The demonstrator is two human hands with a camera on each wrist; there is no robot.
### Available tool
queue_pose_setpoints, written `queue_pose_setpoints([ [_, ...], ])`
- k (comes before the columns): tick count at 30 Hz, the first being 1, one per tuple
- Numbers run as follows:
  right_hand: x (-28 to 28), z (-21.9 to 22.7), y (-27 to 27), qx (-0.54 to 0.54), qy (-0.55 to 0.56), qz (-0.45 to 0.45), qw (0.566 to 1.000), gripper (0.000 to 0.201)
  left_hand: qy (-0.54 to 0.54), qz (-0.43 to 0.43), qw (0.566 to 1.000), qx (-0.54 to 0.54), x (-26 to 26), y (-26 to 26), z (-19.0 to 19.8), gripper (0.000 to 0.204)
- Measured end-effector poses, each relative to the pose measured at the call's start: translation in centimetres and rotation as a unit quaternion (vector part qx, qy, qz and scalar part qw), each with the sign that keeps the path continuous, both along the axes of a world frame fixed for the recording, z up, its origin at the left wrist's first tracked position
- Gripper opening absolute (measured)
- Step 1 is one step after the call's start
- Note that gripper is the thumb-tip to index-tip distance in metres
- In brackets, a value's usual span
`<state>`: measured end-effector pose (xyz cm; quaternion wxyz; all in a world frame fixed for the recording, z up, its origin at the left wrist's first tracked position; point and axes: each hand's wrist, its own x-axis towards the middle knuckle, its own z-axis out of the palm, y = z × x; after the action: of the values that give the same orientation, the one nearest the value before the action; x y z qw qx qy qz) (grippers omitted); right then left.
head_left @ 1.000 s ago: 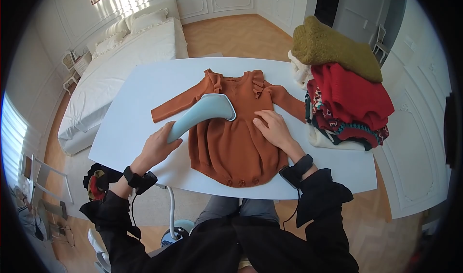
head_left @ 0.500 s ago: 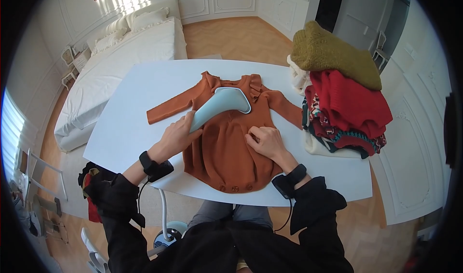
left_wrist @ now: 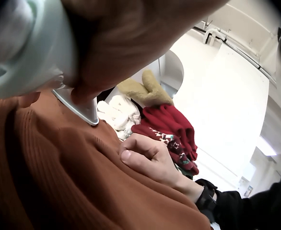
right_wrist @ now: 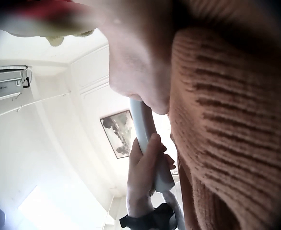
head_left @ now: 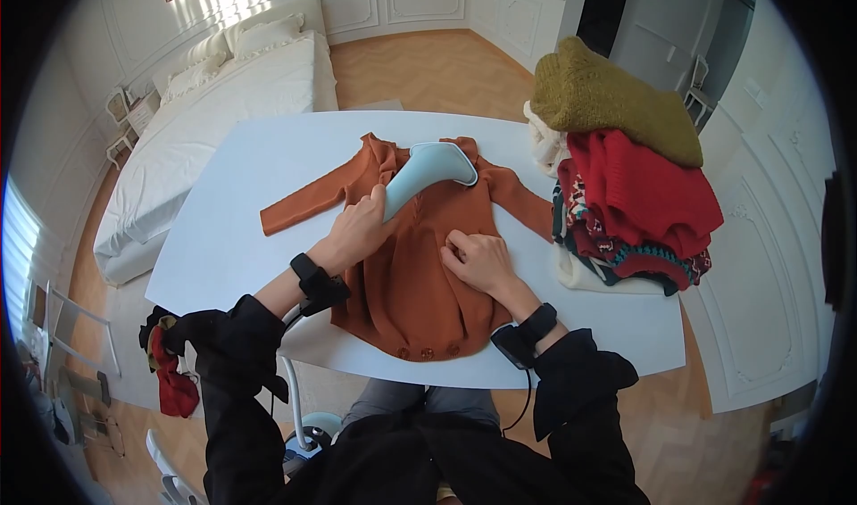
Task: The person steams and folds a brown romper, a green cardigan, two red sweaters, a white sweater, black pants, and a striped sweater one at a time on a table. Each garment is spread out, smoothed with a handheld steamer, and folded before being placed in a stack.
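Observation:
A rust-brown knitted romper (head_left: 420,295) lies spread on the white table (head_left: 214,211), ruffled shoulders away from me and buttons along the near hem. My left hand (head_left: 354,235) grips the handle of a pale blue garment steamer (head_left: 427,168). The steamer's head overlaps the romper's upper chest, and in the left wrist view its plate (left_wrist: 78,109) is right at the knit. On the romper's right middle, my right hand (head_left: 482,262) has its fingers curled with the thumb beside them, pinching the fabric. The right wrist view shows ribbed knit (right_wrist: 227,110) close to that hand.
Folded knitwear is stacked at the table's right, with an olive sweater (head_left: 616,103) over a red one (head_left: 638,184). The steamer's hose (head_left: 293,398) runs to a base (head_left: 308,442) on the floor. Dark and red clothes (head_left: 174,384) hang at the left. A bed (head_left: 214,130) stands beyond.
The steamer has moved up and right over the romper, from its waist to the upper chest, with my left hand. My right hand's fingers have curled in on the fabric.

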<state>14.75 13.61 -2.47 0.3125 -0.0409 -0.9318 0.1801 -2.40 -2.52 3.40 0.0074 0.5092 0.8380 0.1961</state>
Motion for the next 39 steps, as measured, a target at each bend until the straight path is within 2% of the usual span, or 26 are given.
queue_pose_setpoints([
  [9,-4.2,0.3,1.2,0.004,-0.023,-0.033,0.999,0.017,-0.004,0.017,1.0,0.018,-2.9,4.2,0.0,0.039],
  [19,-4.4,0.2,1.4,-0.039,-0.017,-0.048,0.998,0.017,-0.022,0.047,0.998,0.034,-4.7,8.6,-1.3,0.041],
  [21,-4.3,0.7,1.7,-0.163,0.03,-0.086,0.982,0.017,-0.024,0.043,0.998,0.034,-4.6,8.4,-1.4,0.048],
  [22,-4.3,0.4,2.6,-0.163,0.031,-0.087,0.982,0.017,-0.024,0.039,0.998,0.035,-4.5,8.2,-1.3,0.055],
  [24,-4.2,-0.8,5.5,-0.014,0.083,-0.17,0.982,0.027,-0.024,0.033,0.999,0.034,-4.4,7.9,-1.1,0.056],
  [25,-3.7,-1.0,6.1,-0.012,0.083,-0.169,0.982,0.027,-0.026,0.028,0.999,0.033,-4.2,7.7,-1.0,0.057],
  [27,-3.0,-1.4,7.3,-0.025,-0.015,-0.246,0.969,0.04,-0.033,0.032,0.999,0.022,-4.0,7.5,-0.4,0.052],
  [29,-2.3,-2.0,8.5,-0.005,-0.035,-0.233,0.972,0.044,-0.039,0.034,0.999,0.009,-3.7,7.0,0.3,0.048],
  [32,-1.9,-1.5,8.4,0.01,-0.069,-0.228,0.971,0.05,-0.05,0.023,0.998,-0.001,-3.2,5.9,1.0,0.057],
  [34,-1.8,-1.3,8.3,0.004,-0.083,-0.233,0.969,0.053,-0.064,0.023,0.998,0.0,-2.7,4.8,1.4,0.05],
  [39,-1.7,-1.9,8.7,0.009,-0.089,-0.235,0.968,0.058,-0.057,-0.005,0.998,-0.032,-0.7,-0.4,2.8,0.045],
])
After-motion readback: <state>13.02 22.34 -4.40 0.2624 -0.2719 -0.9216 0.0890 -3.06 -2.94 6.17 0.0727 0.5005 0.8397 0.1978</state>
